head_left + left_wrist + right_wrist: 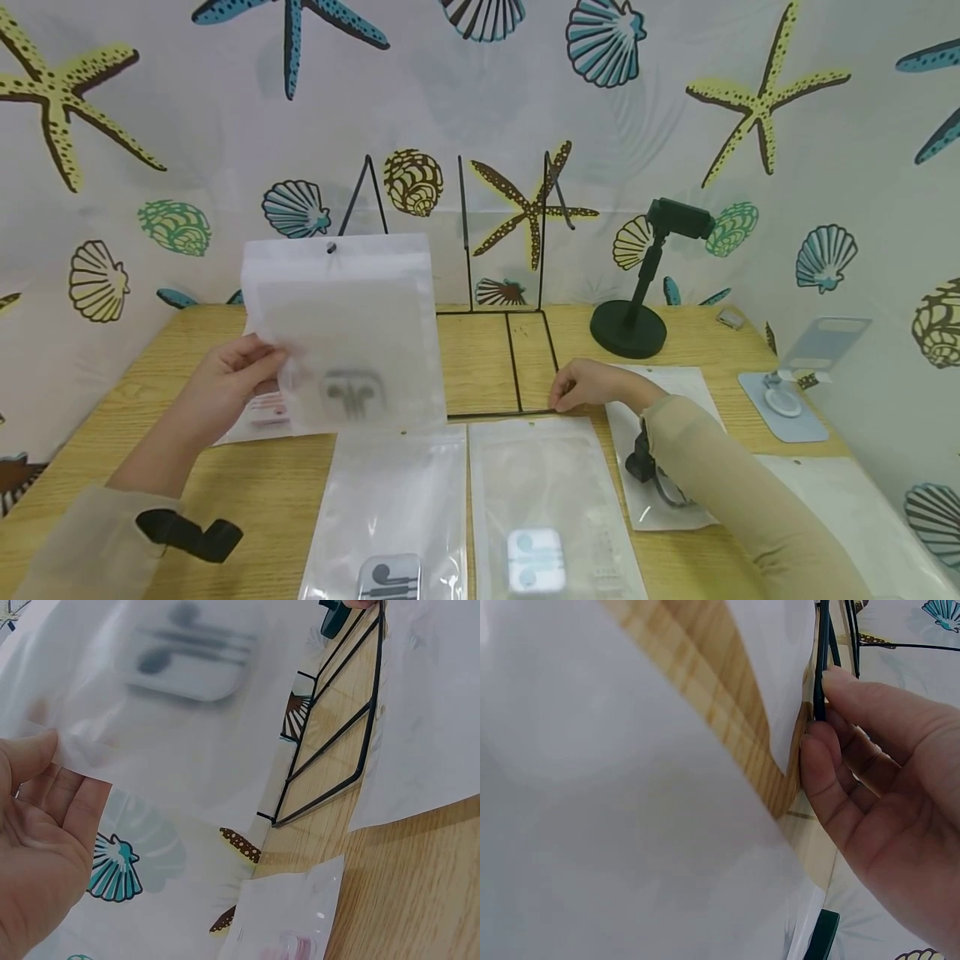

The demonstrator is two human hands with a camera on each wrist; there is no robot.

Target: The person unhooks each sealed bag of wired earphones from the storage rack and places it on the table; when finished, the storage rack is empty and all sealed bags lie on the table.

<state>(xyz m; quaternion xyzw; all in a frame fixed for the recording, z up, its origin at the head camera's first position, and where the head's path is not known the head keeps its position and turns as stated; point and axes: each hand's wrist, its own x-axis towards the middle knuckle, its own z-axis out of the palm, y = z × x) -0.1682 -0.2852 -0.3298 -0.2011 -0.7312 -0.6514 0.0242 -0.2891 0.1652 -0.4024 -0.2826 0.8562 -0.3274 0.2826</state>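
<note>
My left hand (236, 371) pinches the left edge of a white translucent zip pouch (341, 317). Through its plastic a case with earphones (352, 393) shows dimly. The pouch stands upright before the left part of a black wire display rack (513, 367), and a dark hook tip shows at its top hole. With thumb and fingers, my right hand (600, 385) grips the rack's front right corner low at the table; the right wrist view shows the dark wire between thumb and fingertips (821, 746).
Pouches with earphone cases (388, 575) (536, 560) lie in front. To the right are a pouch with a dark cable (667, 500), another pouch (832, 492), a black stand (628, 329) and a pale blue phone stand (783, 408). Behind the left hand lies another pouch (258, 421).
</note>
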